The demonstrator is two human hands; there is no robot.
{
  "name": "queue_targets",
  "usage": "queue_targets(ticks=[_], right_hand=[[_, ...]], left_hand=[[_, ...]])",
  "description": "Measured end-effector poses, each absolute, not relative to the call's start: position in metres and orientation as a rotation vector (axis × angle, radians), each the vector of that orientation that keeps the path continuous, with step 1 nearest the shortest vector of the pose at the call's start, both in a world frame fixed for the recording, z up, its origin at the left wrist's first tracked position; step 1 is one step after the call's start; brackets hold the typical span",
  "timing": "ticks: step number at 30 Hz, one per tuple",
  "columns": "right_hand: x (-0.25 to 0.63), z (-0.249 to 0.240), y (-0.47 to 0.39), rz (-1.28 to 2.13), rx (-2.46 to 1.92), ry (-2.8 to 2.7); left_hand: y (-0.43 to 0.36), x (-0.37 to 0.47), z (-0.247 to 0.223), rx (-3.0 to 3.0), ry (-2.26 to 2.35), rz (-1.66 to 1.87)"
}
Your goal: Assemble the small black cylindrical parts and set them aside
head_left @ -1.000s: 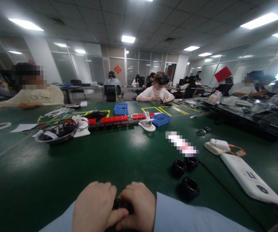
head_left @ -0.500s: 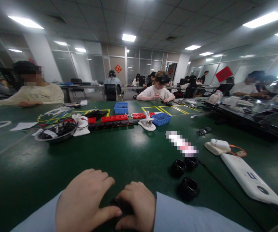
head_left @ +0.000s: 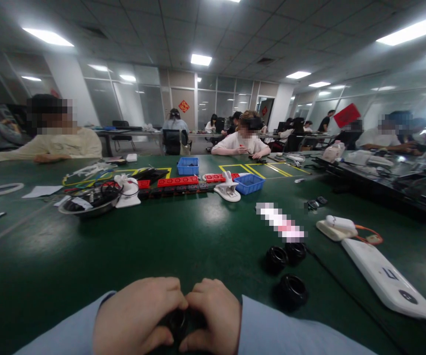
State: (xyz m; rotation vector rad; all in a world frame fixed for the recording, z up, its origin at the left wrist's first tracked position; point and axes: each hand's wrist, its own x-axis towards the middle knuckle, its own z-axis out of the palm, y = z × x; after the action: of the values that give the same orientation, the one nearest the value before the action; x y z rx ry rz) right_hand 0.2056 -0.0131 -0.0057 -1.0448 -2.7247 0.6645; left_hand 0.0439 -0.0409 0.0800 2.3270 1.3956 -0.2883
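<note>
Low in the head view, a small black ring-shaped part (head_left: 178, 321) sits between my hands, mostly hidden by the fingers. My left hand (head_left: 139, 313) curls round its left side, thumb below and fingers above. From the other side my right hand (head_left: 213, 313) closes on it, fingers bent and thumb underneath. The fingertips of both hands meet over the top of the part. To the right, three similar black rings stand apart from my hands on the green table (head_left: 213, 246): a near ring (head_left: 293, 291), a left ring (head_left: 276, 259) and a far ring (head_left: 296, 251).
A white power bank (head_left: 390, 281) and a black cable (head_left: 346, 291) lie at right, near a white case (head_left: 337, 228). Farther back are blue bins (head_left: 250, 184), a row of red-topped blocks (head_left: 178, 182), a white clip (head_left: 228, 190) and a metal bowl (head_left: 87, 211). Co-workers sit around.
My left hand has moved down and right, curling its fingers in against the black part until they meet my right hand. The right hand barely moved. The view has shifted slightly.
</note>
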Motion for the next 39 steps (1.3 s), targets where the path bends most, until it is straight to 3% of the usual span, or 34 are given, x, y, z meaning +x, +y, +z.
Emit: queue_targets(ticks=[10, 21, 27, 33, 39], right_hand=[[0.205, -0.006, -0.013, 0.698, -1.039, -2.69], [0.204, -0.004, -0.014, 0.716, -1.063, -2.688], [0.204, -0.004, -0.016, 0.721, -1.102, -2.681], [0.204, -0.008, -0.015, 0.677, -1.056, -2.669], [0.205, -0.009, -0.012, 0.681, -1.044, -2.724]], left_hand=[[-0.051, 0.065, 0.079, 2.276, 1.814, -0.353], [-0.061, 0.068, 0.054, 2.269, 2.019, -0.187], [-0.056, 0.068, 0.07, 2.258, 2.036, -0.278], [-0.051, 0.053, 0.088, 2.481, 1.512, -0.014], [-0.044, 0.034, 0.074, 2.471, 1.039, -0.016]])
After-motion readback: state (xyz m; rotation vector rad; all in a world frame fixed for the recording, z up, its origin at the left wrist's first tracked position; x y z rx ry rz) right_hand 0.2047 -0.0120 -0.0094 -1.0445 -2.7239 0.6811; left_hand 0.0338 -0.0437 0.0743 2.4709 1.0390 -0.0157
